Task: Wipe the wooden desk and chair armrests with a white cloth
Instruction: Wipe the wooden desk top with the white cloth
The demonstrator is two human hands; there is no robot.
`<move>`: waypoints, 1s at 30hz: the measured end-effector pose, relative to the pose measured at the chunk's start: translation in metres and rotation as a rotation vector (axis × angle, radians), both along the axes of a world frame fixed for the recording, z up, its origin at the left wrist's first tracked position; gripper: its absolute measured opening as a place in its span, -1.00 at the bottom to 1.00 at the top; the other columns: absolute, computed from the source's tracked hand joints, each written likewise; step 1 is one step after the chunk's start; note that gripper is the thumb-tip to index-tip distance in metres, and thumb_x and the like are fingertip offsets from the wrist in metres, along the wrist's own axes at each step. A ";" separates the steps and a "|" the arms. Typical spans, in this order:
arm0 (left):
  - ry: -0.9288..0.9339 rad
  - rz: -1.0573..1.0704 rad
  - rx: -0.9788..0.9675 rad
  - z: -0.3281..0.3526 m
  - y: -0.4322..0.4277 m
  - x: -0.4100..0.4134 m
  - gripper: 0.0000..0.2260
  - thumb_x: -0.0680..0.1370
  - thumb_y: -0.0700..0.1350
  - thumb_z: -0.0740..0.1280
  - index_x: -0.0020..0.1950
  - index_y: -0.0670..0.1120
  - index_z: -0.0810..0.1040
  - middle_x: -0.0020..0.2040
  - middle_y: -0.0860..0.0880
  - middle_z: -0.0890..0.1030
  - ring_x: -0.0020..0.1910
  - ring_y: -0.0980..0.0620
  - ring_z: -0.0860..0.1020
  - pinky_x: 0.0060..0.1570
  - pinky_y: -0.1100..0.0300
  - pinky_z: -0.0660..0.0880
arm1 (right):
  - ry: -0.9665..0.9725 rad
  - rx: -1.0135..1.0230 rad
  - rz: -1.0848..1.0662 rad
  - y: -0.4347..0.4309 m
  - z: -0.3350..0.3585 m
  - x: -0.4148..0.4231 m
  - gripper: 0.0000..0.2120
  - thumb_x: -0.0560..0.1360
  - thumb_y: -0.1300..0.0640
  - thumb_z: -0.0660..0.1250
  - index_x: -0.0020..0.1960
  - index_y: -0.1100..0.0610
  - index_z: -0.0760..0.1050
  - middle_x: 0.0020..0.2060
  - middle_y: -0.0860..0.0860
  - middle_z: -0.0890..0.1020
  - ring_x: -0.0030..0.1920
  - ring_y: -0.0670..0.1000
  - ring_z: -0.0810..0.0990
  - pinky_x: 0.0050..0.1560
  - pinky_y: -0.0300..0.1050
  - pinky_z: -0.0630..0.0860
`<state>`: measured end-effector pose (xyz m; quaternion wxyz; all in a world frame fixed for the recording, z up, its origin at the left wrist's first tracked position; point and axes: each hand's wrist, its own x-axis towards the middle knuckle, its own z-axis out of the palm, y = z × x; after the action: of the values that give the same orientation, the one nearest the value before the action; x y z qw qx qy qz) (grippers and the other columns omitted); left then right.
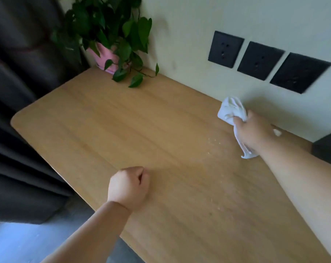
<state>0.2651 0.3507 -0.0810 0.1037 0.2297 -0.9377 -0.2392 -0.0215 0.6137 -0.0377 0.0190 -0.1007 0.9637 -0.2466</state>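
Observation:
The wooden desk [123,130] fills the middle of the head view, its rounded corner at the left. My right hand [255,133] grips a crumpled white cloth [230,110] and presses it on the desk near the back wall at the right. A tail of the cloth hangs out under the wrist. My left hand [128,186] rests as a closed fist on the desk near the front edge, holding nothing. Pale crumbs or specks [214,143] lie on the wood just left of my right hand. No chair is in view.
A leafy plant in a pink pot [107,57] stands at the desk's far left corner. Three black wall sockets [259,60] sit on the pale wall behind the desk. Dark curtains [18,92] hang at the left. A dark object [327,149] sits at the right edge.

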 end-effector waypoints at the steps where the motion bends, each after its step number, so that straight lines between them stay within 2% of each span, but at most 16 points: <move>1: -0.018 -0.066 -0.088 -0.007 0.004 0.001 -0.64 0.48 0.05 0.19 -0.43 -0.13 0.30 -0.57 -0.05 0.34 -0.55 -0.14 0.34 -0.52 0.19 0.25 | -0.022 0.020 0.067 0.003 -0.011 -0.002 -0.72 0.53 -0.17 0.13 0.05 -0.05 0.50 -0.02 0.04 0.64 0.09 0.22 0.59 -0.03 0.00 0.48; 3: -0.040 -0.137 -0.194 -0.015 0.007 0.001 -0.62 0.48 0.06 0.20 -0.45 -0.13 0.31 -0.58 -0.05 0.38 -0.60 -0.15 0.37 -0.55 0.22 0.24 | -0.025 0.153 0.191 0.007 -0.037 -0.003 -0.53 0.54 -0.22 0.16 0.42 -0.14 0.39 0.43 0.03 0.48 0.48 0.18 0.36 0.37 0.19 0.36; 5: -0.019 -0.167 -0.232 -0.017 0.007 -0.003 -0.62 0.49 0.05 0.21 -0.45 -0.09 0.24 -0.59 -0.04 0.37 -0.62 -0.14 0.35 -0.58 0.23 0.25 | 0.038 0.325 0.234 0.005 -0.055 -0.001 -0.33 0.52 -0.26 0.22 0.59 -0.19 0.16 0.63 -0.05 0.19 0.62 0.11 0.08 0.49 0.31 0.09; 7: -0.003 -0.184 -0.260 -0.017 0.006 -0.006 -0.63 0.49 0.04 0.22 -0.44 -0.05 0.21 -0.58 -0.05 0.37 -0.62 -0.16 0.35 -0.56 0.24 0.25 | 0.054 0.319 0.233 -0.001 -0.059 0.001 -0.29 0.51 -0.23 0.28 0.61 -0.18 0.15 0.65 -0.06 0.15 0.63 0.11 0.06 0.51 0.34 0.04; 13: -0.044 -0.152 -0.267 -0.015 0.006 -0.008 -0.62 0.50 0.03 0.22 -0.46 -0.09 0.27 -0.57 0.01 0.32 -0.61 -0.09 0.29 -0.51 0.28 0.12 | 0.017 0.053 0.373 -0.030 -0.057 0.060 -0.51 0.54 0.03 0.32 0.46 -0.20 0.45 0.58 -0.10 0.34 0.62 0.03 0.14 0.57 0.25 -0.02; 16: -0.063 -0.133 -0.250 -0.012 0.008 -0.009 -0.64 0.49 0.04 0.22 -0.43 -0.05 0.19 -0.55 0.03 0.24 -0.56 -0.06 0.21 -0.49 0.27 0.12 | -0.028 0.033 0.482 -0.045 -0.053 0.118 -0.46 0.46 -0.05 0.22 0.44 -0.21 0.47 0.55 -0.13 0.38 0.61 0.02 0.17 0.58 0.22 -0.04; 18: -0.084 -0.128 -0.247 -0.010 0.009 -0.010 -0.64 0.49 0.04 0.22 -0.44 -0.04 0.20 -0.57 -0.01 0.30 -0.55 -0.07 0.20 -0.49 0.26 0.11 | -0.033 -0.027 0.527 -0.048 -0.048 0.150 -0.48 0.44 -0.09 0.17 0.38 -0.20 0.54 0.51 -0.13 0.43 0.60 0.02 0.22 0.57 0.24 0.00; 20: -0.090 -0.123 -0.253 -0.009 0.010 -0.010 -0.64 0.47 0.04 0.23 -0.47 -0.07 0.26 -0.58 -0.03 0.37 -0.55 -0.07 0.19 -0.48 0.27 0.11 | -0.070 -0.125 0.577 -0.050 -0.043 0.176 -0.55 0.46 -0.01 0.24 0.33 -0.11 0.59 0.45 -0.14 0.50 0.58 -0.10 0.22 0.56 0.26 0.05; 21: -0.091 -0.121 -0.258 -0.008 0.010 -0.010 -0.63 0.47 0.04 0.23 -0.48 -0.09 0.29 -0.58 -0.03 0.39 -0.56 -0.08 0.21 -0.48 0.28 0.11 | -0.132 -0.177 0.570 -0.051 -0.039 0.186 -0.57 0.48 0.04 0.27 0.33 -0.05 0.58 0.40 -0.15 0.53 0.56 -0.25 0.17 0.56 0.20 0.07; 22: -0.095 -0.118 -0.261 -0.007 0.011 -0.010 -0.63 0.47 0.04 0.23 -0.48 -0.10 0.32 -0.58 -0.03 0.40 -0.57 -0.10 0.24 -0.48 0.28 0.11 | -0.220 -0.241 0.511 -0.051 -0.032 0.192 -0.60 0.48 0.04 0.27 0.31 -0.02 0.57 0.32 -0.17 0.55 0.49 -0.40 0.15 0.54 0.09 0.13; 23: -0.103 -0.115 -0.260 -0.007 0.011 -0.010 -0.63 0.48 0.04 0.23 -0.47 -0.10 0.32 -0.57 -0.03 0.40 -0.58 -0.12 0.28 -0.48 0.28 0.12 | -0.306 -0.295 0.390 -0.050 -0.022 0.193 -0.66 0.48 -0.02 0.26 0.22 -0.02 0.58 0.20 -0.17 0.58 0.38 -0.46 0.30 0.45 -0.03 0.29; 24: -0.105 -0.117 -0.264 -0.007 0.010 -0.010 -0.63 0.49 0.04 0.22 -0.47 -0.09 0.30 -0.57 -0.03 0.39 -0.59 -0.13 0.31 -0.49 0.28 0.13 | -0.353 -0.315 0.219 -0.048 -0.011 0.186 -0.75 0.45 -0.11 0.23 0.03 -0.04 0.56 0.02 -0.14 0.65 0.18 -0.31 0.55 0.20 -0.10 0.50; 25: -0.103 -0.115 -0.266 -0.007 0.011 -0.009 -0.63 0.50 0.04 0.20 -0.46 -0.07 0.27 -0.57 -0.02 0.35 -0.59 -0.13 0.33 -0.49 0.28 0.14 | -0.351 -0.301 0.068 -0.043 -0.001 0.174 -0.68 0.41 -0.19 0.21 -0.14 0.05 0.52 -0.21 -0.08 0.67 -0.11 -0.11 0.67 -0.15 -0.13 0.54; 26: -0.107 -0.116 -0.266 -0.007 0.011 -0.009 -0.63 0.51 0.04 0.19 -0.45 -0.06 0.25 -0.56 0.00 0.31 -0.58 -0.13 0.32 -0.50 0.28 0.13 | -0.299 -0.269 -0.036 -0.034 0.010 0.157 -0.60 0.38 -0.25 0.19 -0.26 0.11 0.46 -0.40 -0.05 0.60 -0.34 0.00 0.62 -0.39 -0.18 0.42; 28: -0.119 -0.120 -0.278 -0.007 0.008 -0.010 -0.62 0.53 0.03 0.20 -0.44 -0.07 0.26 -0.54 0.03 0.27 -0.57 -0.10 0.30 -0.49 0.29 0.07 | -0.128 -0.204 -0.159 -0.004 0.029 0.112 -0.54 0.39 -0.27 0.16 -0.33 0.14 0.42 -0.51 -0.04 0.53 -0.46 -0.04 0.51 -0.45 -0.23 0.26; 30: -0.116 -0.113 -0.302 -0.009 0.009 -0.009 -0.62 0.53 0.00 0.26 -0.44 -0.11 0.33 -0.55 0.01 0.33 -0.57 -0.09 0.31 -0.48 0.29 0.03 | 0.003 -0.085 -0.213 0.033 0.037 0.065 -0.54 0.44 -0.25 0.15 -0.21 0.16 0.48 -0.39 0.01 0.60 -0.34 0.10 0.59 -0.34 -0.14 0.38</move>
<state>0.2562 0.3595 -0.0901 0.0691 0.1719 -0.9788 -0.0873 0.0436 0.6465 -0.0010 -0.0128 0.0011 0.9576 -0.2879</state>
